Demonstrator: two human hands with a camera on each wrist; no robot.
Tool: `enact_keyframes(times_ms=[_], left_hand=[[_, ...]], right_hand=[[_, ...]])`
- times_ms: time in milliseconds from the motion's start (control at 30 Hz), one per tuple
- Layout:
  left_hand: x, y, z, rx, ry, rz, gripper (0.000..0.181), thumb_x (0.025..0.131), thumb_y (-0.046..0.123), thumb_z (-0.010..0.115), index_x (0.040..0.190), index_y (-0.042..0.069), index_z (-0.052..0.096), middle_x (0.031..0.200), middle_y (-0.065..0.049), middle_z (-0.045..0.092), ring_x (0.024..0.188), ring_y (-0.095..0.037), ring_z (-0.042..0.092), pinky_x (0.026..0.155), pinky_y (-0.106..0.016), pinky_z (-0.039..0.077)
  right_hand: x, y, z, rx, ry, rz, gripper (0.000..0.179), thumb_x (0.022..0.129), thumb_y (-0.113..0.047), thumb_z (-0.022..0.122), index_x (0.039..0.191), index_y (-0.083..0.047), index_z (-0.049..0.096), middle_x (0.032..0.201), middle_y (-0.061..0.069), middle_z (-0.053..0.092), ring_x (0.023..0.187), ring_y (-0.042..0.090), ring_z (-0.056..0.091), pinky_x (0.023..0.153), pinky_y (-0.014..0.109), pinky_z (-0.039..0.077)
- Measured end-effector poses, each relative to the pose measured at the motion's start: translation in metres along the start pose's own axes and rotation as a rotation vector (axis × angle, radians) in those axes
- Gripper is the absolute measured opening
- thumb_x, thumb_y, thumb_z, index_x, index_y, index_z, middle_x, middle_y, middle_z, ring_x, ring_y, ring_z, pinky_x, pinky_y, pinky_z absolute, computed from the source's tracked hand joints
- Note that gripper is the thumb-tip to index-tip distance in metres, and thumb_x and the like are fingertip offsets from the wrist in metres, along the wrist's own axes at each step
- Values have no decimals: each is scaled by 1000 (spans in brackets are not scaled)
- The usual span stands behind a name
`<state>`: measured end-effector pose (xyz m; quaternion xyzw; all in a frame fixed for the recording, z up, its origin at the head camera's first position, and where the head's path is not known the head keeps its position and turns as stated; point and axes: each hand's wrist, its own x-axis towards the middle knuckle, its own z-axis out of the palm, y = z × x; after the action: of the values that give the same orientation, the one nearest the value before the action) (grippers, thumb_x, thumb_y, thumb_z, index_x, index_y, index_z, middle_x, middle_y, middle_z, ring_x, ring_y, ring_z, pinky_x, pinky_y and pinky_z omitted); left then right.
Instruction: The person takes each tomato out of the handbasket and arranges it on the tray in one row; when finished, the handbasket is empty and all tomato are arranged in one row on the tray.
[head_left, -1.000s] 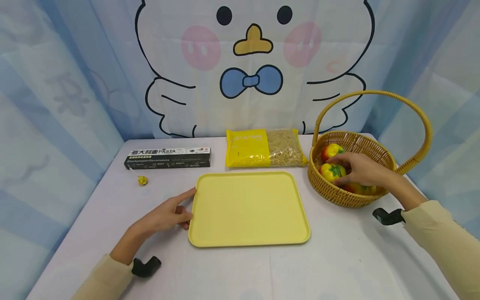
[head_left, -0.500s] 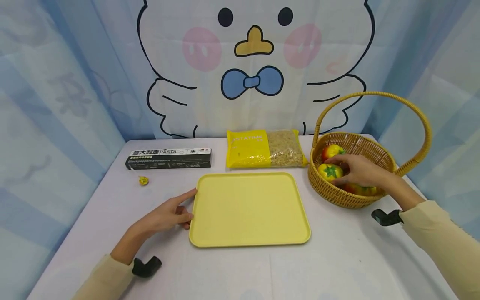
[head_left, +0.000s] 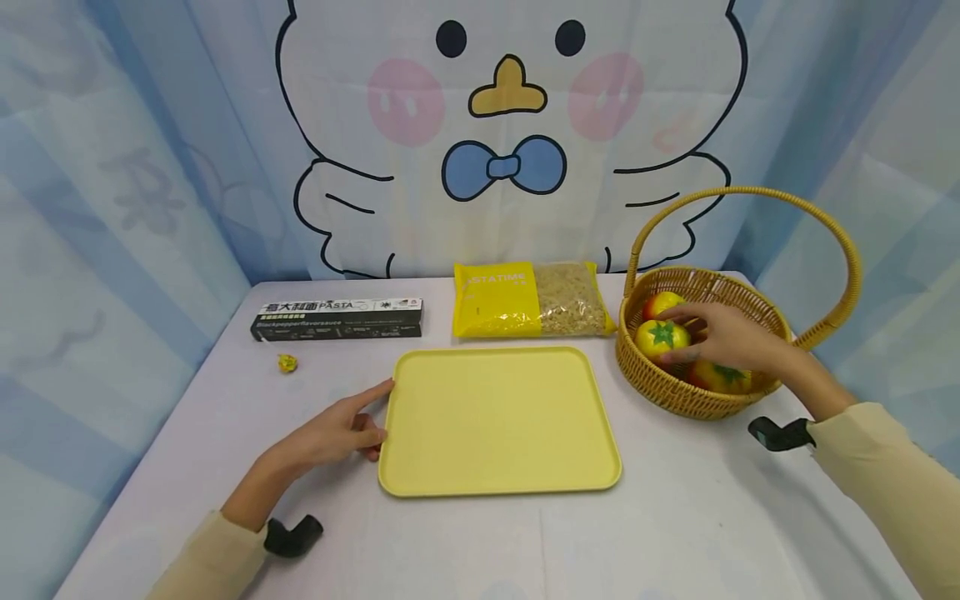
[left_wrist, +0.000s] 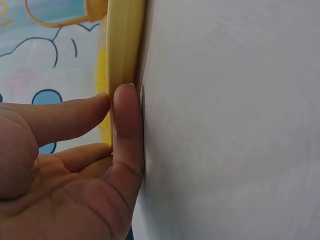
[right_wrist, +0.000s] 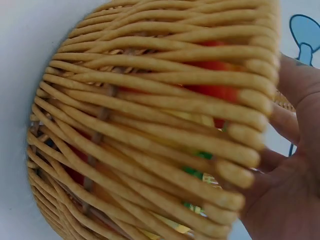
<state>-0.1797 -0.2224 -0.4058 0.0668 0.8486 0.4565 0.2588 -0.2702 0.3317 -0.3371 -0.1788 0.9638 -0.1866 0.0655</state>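
Hands [head_left: 324, 433] [head_left: 726, 337] at smooth tray [head_left: 498, 421], glossy round fruit [head_left: 660, 337], woven basket [head_left: 667, 395].

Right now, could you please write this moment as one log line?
left hand: touching edge of yellow tray | right hand: inside wicker basket, curled around yellow fruit | yellow bag: behind tray

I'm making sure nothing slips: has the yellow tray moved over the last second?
No. In the head view, the yellow tray keeps the same place relative to the black pasta box.
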Motion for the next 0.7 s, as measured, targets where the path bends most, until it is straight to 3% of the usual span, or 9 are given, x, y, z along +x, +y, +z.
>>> enact_keyframes(times_ms=[333,700], left_hand=[[0,-1,-1,-10,-8,14,84,103,10,67,171,9,18,95,-10,65,82,-19,65,81,-34,46],[-1,0,-1,-8,-11,19,83,102,9,67,170,9,19,92,-9,65,81,-19,65,81,-34,45]], right_hand=[[-1,-5,-9,-6,11,13,73,91,-44,83,146,-3,60,137,27,65,124,47,64,103,63,53],[-3,-25,-20,27,73,-61,69,91,-40,84,148,-9,60,139,21,66,122,40,66,102,62,53]])
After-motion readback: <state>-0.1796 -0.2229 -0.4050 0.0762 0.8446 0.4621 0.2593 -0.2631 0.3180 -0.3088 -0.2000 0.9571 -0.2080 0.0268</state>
